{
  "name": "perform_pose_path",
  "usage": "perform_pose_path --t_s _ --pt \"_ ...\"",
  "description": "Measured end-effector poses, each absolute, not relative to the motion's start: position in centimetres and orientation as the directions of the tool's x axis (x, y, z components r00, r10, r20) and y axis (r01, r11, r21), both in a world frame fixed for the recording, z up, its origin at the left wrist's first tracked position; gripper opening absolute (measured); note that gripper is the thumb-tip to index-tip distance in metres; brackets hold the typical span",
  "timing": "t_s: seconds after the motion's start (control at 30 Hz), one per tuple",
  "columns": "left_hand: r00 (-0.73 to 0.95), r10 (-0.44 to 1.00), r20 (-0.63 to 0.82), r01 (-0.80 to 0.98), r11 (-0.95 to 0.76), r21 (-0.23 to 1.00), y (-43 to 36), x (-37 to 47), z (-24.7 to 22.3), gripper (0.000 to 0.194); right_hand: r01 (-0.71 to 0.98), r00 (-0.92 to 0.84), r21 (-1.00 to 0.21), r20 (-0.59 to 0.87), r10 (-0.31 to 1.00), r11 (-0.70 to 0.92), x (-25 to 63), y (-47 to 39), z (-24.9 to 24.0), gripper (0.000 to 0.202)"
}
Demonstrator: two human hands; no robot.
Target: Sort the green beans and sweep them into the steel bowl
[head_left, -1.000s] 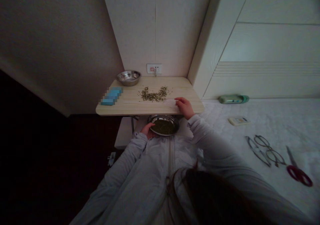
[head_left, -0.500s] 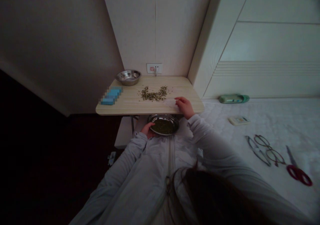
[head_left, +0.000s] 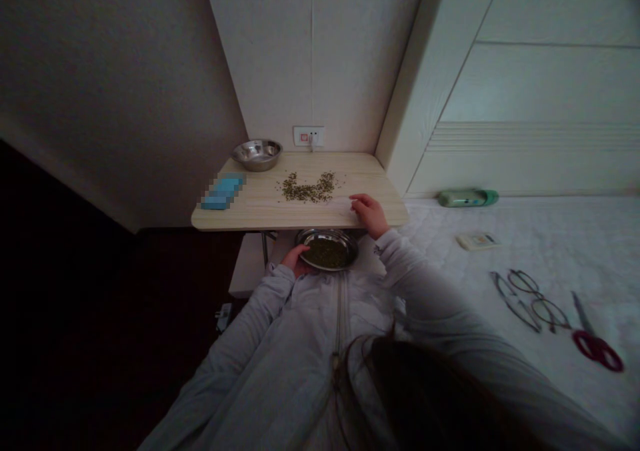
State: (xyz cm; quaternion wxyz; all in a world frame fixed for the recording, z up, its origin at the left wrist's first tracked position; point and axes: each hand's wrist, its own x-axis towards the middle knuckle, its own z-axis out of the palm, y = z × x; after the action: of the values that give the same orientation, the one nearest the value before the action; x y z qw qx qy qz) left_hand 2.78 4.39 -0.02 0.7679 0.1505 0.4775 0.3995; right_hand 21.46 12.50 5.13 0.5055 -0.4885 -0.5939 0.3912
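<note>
My left hand [head_left: 296, 260] grips the left rim of a round metal dish [head_left: 353, 254], thumb over the edge. Dark green bits [head_left: 327, 253] cover the dish's bottom; it sits just below the table's front edge. Over the front right of the pale wooden table [head_left: 260, 211], my right hand [head_left: 370, 215] is closed, its fingertips pressed together. Whatever it may hold is too small to make out. Left of it, small greenish-brown pieces [head_left: 307, 191] lie scattered in a rough U shape on the tabletop.
At the table's back left stands a metal bowl [head_left: 257, 156], with a blurred-out blue item [head_left: 223, 192] before it. The white bed [head_left: 440, 237] at right bears a green bottle [head_left: 467, 198], a small pale box [head_left: 477, 241], glasses [head_left: 550, 314] and red-handled scissors [head_left: 597, 351].
</note>
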Motion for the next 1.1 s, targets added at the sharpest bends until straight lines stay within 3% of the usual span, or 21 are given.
perform_pose_path --t_s 0.67,1.1 --pt "0.222 0.779 -0.586 -0.479 0.611 0.631 4.41 2.65 -0.55 0.022 0.219 -0.015 -0.952 0.214 0.977 0.212 21.32 12.11 5.54 0.027" --pt "0.234 0.773 -0.59 -0.499 0.616 0.61 4.46 2.76 -0.46 0.028 0.245 -0.02 -0.94 0.241 0.97 0.238 21.36 12.38 5.27 0.027"
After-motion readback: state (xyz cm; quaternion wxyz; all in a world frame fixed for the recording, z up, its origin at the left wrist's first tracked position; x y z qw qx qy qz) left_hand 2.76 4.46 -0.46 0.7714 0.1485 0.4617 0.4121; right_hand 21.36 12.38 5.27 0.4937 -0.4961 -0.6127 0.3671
